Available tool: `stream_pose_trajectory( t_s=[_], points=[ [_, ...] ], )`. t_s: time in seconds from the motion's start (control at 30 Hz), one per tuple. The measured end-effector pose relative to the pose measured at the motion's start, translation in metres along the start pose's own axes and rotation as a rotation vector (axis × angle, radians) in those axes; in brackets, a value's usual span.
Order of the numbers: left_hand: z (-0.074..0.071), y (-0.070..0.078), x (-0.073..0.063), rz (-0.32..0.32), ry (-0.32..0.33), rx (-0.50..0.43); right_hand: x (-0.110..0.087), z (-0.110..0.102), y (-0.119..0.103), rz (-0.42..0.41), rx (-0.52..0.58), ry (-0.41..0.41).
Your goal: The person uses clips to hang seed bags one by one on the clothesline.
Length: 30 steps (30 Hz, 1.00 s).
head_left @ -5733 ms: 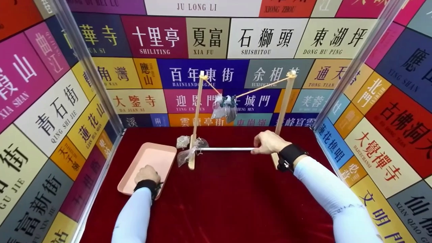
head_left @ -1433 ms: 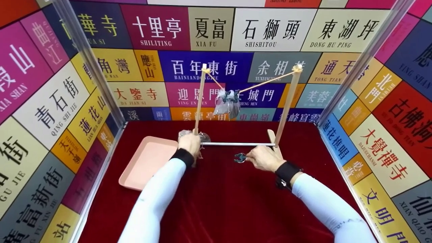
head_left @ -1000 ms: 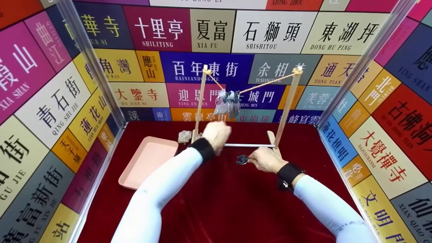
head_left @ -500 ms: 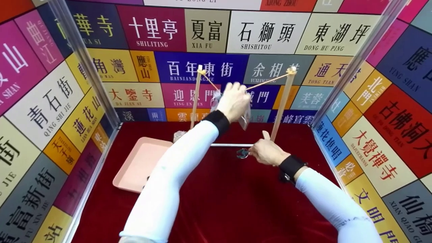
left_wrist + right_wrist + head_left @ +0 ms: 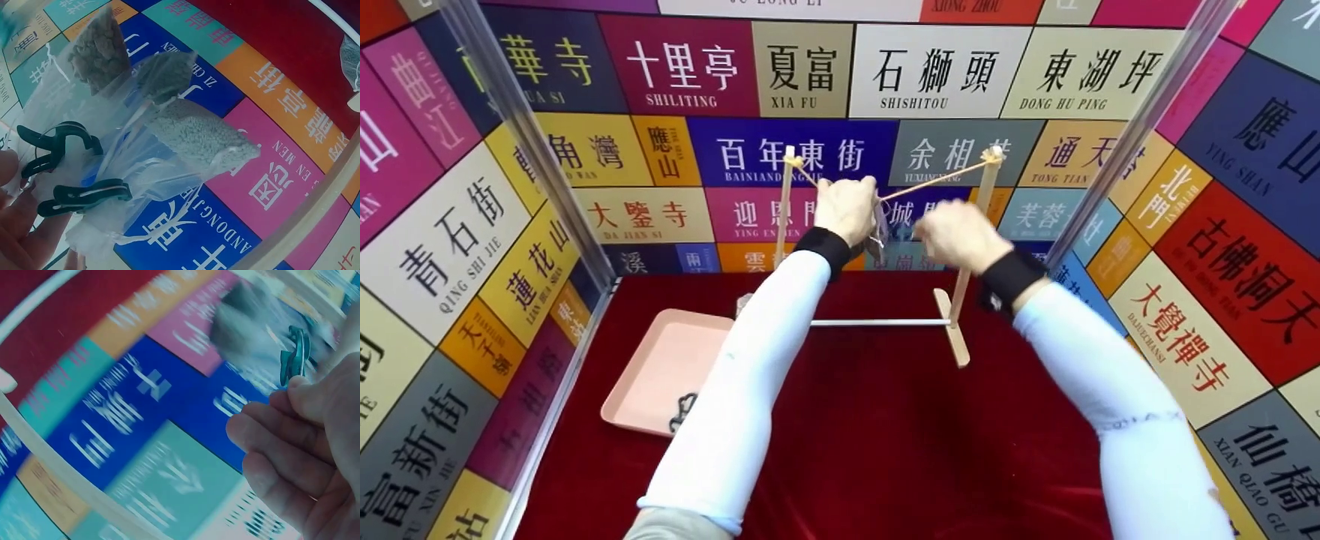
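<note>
So, the mesh bags (image 5: 197, 132) are hanging around the middle of a string (image 5: 934, 184) that's running between two wooden uprights (image 5: 988, 195), and both hands are hovering up there at the far side of the red cloth (image 5: 885, 435). The left hand (image 5: 847, 208) is right at the bags, its fingers curling in and pinching a bunched mesh top; exactly which bag I can't tell, since they're overlapping. Two dark green clips (image 5: 59, 149) are sitting on the bunched tops, just beside those fingertips.

The right hand (image 5: 960, 234) is staying clear of the bags, a little to their right, and it's pinching a teal clip (image 5: 297, 354) between thumb and index finger. The other fingers are bending loosely. That hand is looking a bit blurry from the head.

Posewise, the left forearm (image 5: 742, 375) is stretching from the near edge toward the far middle, passing over the pink tray's (image 5: 660, 352) right side, where something dark (image 5: 682, 412) is peeking out. The right forearm (image 5: 1102, 375) is angling in from near right. Below both hands, a white rod (image 5: 881, 322) is joining the uprights low down.
</note>
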<state>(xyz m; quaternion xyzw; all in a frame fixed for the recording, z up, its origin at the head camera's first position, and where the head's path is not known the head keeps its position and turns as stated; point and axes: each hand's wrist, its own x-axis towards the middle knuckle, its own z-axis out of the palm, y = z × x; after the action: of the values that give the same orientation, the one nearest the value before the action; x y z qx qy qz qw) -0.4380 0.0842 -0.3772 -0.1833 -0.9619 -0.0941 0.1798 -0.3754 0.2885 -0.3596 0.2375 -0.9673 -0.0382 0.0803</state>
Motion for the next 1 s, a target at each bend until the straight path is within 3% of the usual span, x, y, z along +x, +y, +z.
stream_pose_trajectory(
  t_s=[0.2,0.4,0.63,0.87,1.0],
  points=[
    [0.001,0.002,0.002,0.009,0.005,-0.032,0.032,-0.040,0.000,-0.004,-0.196,0.123],
    [0.003,0.005,0.002,-0.017,0.009,-0.037,0.055,-0.054,-0.001,-0.007,-0.216,0.051],
    [0.001,0.002,-0.003,-0.007,0.029,-0.047,0.065,-0.050,-0.009,-0.051,-0.148,-0.078],
    [0.002,-0.002,-0.005,0.029,0.027,-0.062,0.062,-0.042,-0.013,-0.102,-0.178,-0.044],
    [0.003,-0.003,-0.007,0.067,0.031,-0.049,0.059,-0.036,-0.010,-0.086,-0.128,-0.035]
  ],
)
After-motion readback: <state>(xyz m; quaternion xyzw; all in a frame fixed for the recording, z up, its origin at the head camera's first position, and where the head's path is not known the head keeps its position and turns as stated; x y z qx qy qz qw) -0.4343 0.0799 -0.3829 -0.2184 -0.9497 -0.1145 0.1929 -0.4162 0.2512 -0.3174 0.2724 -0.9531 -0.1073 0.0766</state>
